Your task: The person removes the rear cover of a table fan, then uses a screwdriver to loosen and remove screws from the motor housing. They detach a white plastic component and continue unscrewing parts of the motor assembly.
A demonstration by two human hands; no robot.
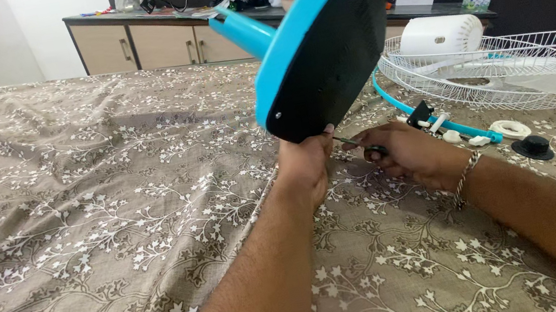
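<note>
left hand gripping lower edge of tilted blue fan base, holding it above patterned bedspread | right hand closing fingers round thin screwdriver, tip nearing underside | advice: keeping base steady, tool square to screw

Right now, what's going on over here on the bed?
A person's left hand props a blue fan base on edge, black underside toward the camera, on a brown floral sheet. The right hand holds a thin dark tool beside the base's lower edge. To the right lie a white wire fan guard, a white motor housing and a black cap.
</note>
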